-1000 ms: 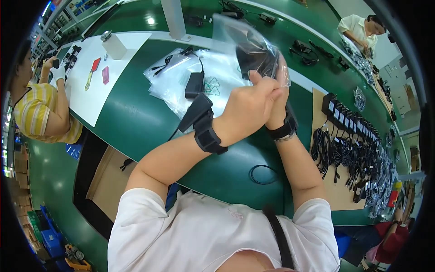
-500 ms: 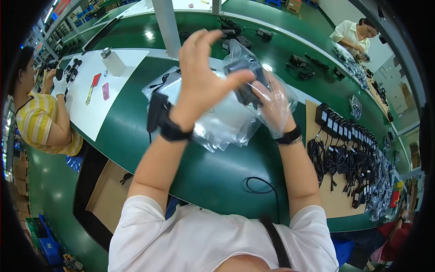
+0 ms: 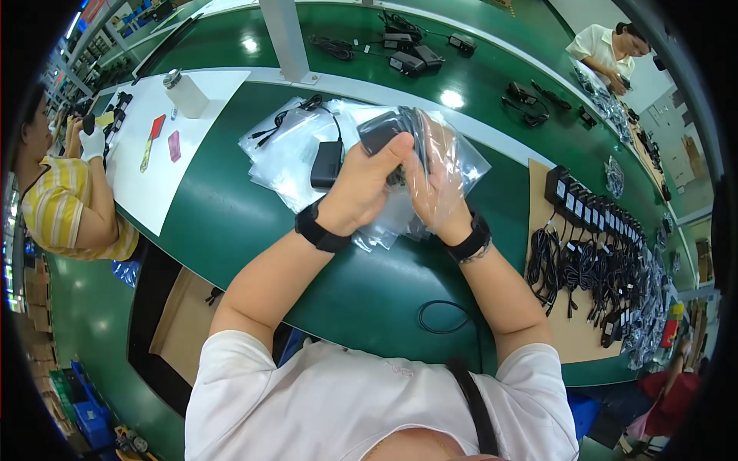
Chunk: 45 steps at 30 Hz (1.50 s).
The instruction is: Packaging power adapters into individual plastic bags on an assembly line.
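My left hand is closed on a black power adapter, its thumb lying along the near edge. A clear plastic bag is around the adapter's right side and spreads over my right hand. The fingers of that hand curl about the bagged adapter; whether they are inside the bag or behind it I cannot tell. Under both hands lies a stack of clear bags. On its left part rests another black power adapter, its cord looped toward the back.
Rows of black adapters with bundled cords lie on cardboard at right. More adapters sit beyond the ledge, past a metal post. A bottle stands on a white sheet. Co-workers sit at far left and far right.
My left hand was raised with fingers spread; it has come down and closed on the bagged adapter. My right hand has shifted slightly left. The adapter on the stack now shows fully.
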Available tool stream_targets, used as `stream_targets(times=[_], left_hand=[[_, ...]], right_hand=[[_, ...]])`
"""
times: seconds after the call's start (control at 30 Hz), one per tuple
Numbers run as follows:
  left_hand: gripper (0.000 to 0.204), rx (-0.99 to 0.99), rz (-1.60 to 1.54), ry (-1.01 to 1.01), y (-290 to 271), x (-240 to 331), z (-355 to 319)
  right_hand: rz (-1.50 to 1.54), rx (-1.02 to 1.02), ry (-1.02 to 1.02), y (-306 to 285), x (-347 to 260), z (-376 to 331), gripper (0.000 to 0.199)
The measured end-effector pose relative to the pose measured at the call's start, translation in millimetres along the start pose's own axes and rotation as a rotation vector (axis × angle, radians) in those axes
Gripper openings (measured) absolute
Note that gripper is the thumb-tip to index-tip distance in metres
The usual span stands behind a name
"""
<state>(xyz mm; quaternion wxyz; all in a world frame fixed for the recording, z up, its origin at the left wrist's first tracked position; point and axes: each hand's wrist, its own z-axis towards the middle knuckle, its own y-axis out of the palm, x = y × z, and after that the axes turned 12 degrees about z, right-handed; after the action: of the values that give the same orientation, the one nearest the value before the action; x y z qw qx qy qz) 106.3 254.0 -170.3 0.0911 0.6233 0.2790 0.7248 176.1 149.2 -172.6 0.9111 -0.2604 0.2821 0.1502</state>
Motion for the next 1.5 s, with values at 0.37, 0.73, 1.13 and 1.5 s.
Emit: stream_targets(times=[0.37,0.73,1.13,1.5], left_hand=[[0.025,0.115,-0.014,-0.037,-28,14,6],[0.020,0.168,-0.004,0.136,-18,21,-1],[0.022,0.213,-0.129,0.132,-13,7,1],[0.035,0.128,0.559,0.017,-17,16,0]], right_hand=[[0.660,-0.183,0.768,-65,34,24,0.064],[1.036,0.325,0.577,-34,21,15,0.064],[1.560,-0.068,0.704,4,12,-5,0.050],[0.066,0.053,0.016,-4,10,-2,0.018]])
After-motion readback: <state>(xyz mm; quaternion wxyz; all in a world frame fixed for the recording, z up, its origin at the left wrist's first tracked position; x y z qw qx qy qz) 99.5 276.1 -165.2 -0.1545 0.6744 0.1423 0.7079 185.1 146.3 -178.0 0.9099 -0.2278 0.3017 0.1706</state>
